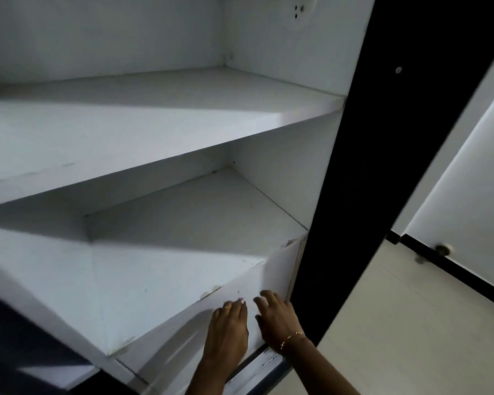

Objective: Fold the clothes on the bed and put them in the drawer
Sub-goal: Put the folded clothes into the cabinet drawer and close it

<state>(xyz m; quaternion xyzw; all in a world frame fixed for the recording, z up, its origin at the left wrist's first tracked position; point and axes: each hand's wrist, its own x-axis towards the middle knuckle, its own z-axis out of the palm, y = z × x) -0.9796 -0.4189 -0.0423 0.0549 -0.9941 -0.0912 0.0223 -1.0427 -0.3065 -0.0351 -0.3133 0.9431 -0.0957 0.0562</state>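
An open white wardrobe fills the view. Its white drawer front (265,283) sits below the lower shelf, at the bottom right. My left hand (228,326) lies flat against the drawer front with fingers straight. Beside it, my right hand (274,317), with a gold bracelet at the wrist, also presses flat on the front. Neither hand holds anything. No clothes and no bed are in view. The inside of the drawer is hidden.
Two bare white shelves, an upper shelf (154,129) and a lower shelf (169,252), sit above the drawer. A dark wardrobe door (397,138) stands open on the right. Pale floor tiles (411,337) and a white wall with black skirting lie further right.
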